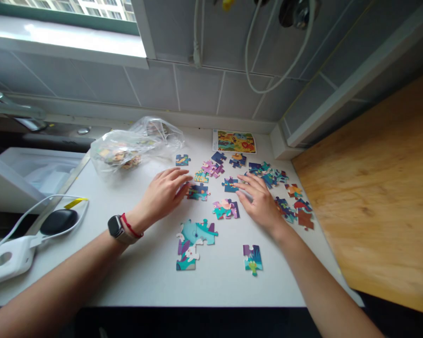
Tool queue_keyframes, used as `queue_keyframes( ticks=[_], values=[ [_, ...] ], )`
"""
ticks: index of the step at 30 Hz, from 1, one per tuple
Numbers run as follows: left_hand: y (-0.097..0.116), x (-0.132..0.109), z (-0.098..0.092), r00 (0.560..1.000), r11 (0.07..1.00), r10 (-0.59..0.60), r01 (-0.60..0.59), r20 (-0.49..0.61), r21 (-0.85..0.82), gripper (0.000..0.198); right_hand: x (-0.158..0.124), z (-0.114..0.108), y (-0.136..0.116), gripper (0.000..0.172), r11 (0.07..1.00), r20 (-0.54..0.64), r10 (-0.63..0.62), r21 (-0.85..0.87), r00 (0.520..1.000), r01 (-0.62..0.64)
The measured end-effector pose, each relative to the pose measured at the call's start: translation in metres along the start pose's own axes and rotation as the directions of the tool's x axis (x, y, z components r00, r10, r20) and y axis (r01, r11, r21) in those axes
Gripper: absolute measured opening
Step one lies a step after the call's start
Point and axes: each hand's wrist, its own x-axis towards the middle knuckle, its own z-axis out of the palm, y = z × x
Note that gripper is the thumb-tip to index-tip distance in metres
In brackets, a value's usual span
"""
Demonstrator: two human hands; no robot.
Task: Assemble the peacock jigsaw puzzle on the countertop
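Blue puzzle pieces lie near palm-down left hand and right hand, each grip loosely wide.

A white surface fills the middle, running to a far wall of grey tiles with pale joints. At the far left is a window with a green frame and a white sill, where daylight glares brightest; a building with many windows shows outside. A metal tap stands at the far left, below the tiles. White cables hang on the far wall. At right, a pale ledge slants above a wooden panel with visible grain. Beneath the surface's near edge it is dark.
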Motion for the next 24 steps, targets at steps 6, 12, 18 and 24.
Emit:
queue_keyframes(
  ticks=[6,12,18,24],
  values=[
    [-0.041,0.041,-0.007,0.992,0.998,-0.014,0.007,0.126,0.058,0.049,-0.001,0.007,0.014,0.039,0.999,0.074,-0.039,-0.024,0.996,0.041],
    [-0.050,0.074,-0.015,0.969,0.998,-0.060,0.058,0.240,0.016,0.050,-0.002,0.007,0.019,0.033,0.996,0.155,-0.069,-0.050,0.985,0.077],
    [-0.049,0.090,-0.024,0.962,0.989,-0.150,0.142,0.228,0.050,0.046,0.002,0.004,0.016,0.021,0.997,0.065,-0.072,0.002,0.995,0.072],
    [-0.040,0.098,-0.039,0.954,0.971,-0.235,0.238,0.183,0.005,0.021,0.002,0.002,0.013,0.029,0.991,-0.029,-0.024,0.130,0.999,0.027]
  ],
)
